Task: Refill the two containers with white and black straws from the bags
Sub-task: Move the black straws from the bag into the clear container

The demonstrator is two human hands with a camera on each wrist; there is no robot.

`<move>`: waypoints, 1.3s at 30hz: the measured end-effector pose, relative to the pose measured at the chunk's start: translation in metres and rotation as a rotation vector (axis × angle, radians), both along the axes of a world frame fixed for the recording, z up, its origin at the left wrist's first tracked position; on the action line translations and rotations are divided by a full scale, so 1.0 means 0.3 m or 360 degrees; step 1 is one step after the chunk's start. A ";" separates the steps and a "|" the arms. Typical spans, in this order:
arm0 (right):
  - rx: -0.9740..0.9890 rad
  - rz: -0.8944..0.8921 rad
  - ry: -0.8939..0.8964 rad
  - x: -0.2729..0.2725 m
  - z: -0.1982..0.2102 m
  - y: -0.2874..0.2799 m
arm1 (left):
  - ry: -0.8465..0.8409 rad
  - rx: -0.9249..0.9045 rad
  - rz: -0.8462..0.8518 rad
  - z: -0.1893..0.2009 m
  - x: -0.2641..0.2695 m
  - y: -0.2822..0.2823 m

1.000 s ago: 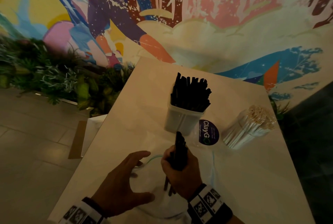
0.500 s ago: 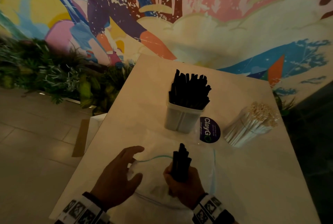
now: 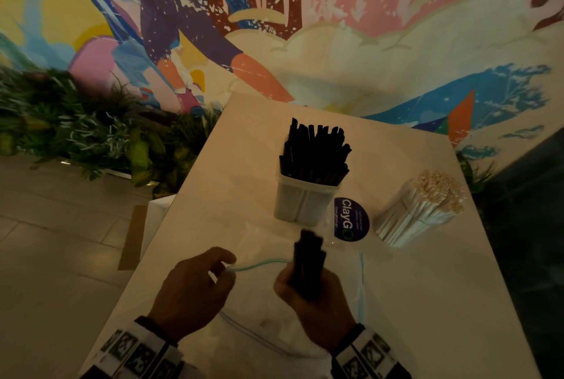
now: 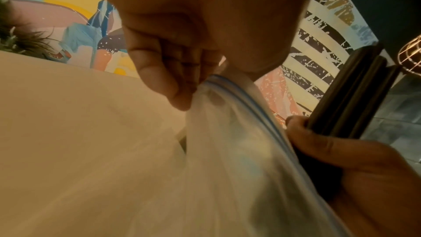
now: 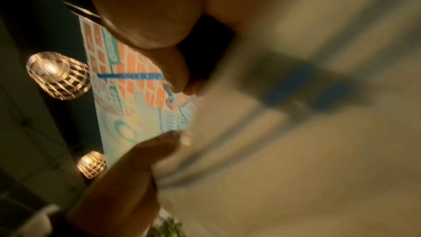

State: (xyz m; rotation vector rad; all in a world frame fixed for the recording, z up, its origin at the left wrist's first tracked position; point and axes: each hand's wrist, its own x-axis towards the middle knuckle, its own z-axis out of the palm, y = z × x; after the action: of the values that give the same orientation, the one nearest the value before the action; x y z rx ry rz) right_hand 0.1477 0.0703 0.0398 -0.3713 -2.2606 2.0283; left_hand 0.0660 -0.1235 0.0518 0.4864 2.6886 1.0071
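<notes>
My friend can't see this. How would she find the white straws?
Start at the pale table. Go to the clear tub of black straws at its middle, then look right, past the round dark blue sticker. The tilted clear container of white straws is the only pale bundle.

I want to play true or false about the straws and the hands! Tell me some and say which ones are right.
1. The right hand holds a bunch of black straws. True.
2. The left hand holds white straws. False: it pinches the clear bag by its edge.
3. The container has black straws standing in it. True.
4. The white straws stand in that container too. False: they lie bundled on the table, to its right.
</notes>
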 end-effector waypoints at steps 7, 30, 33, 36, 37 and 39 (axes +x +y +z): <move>0.0259 0.0040 0.0036 -0.031 0.206 0.042 | 0.0069 0.0339 -0.0163 0.077 -0.015 0.041; -0.0140 -0.0896 -0.0186 0.026 0.324 0.275 | -0.0590 0.0499 -0.0390 0.058 -0.092 -0.011; -0.0213 -0.0809 -0.0289 0.033 0.299 0.294 | -0.0843 0.1188 -0.0051 0.064 -0.112 -0.017; -0.0102 -0.0683 -0.0386 0.038 0.247 0.282 | -0.0893 0.1436 0.0185 0.096 -0.132 0.020; -0.0060 -0.0691 -0.0389 0.042 0.237 0.289 | -0.0847 0.1435 0.0348 0.100 -0.145 0.032; -0.0049 -0.0747 -0.0377 0.060 0.227 0.319 | -0.0622 0.1318 0.0658 0.094 -0.170 0.041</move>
State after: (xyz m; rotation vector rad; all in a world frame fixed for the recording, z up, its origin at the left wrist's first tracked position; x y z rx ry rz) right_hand 0.1656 0.1660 0.1078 -1.0802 -2.0026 1.8481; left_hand 0.0150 -0.1114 0.0800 -0.1594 1.9637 2.0792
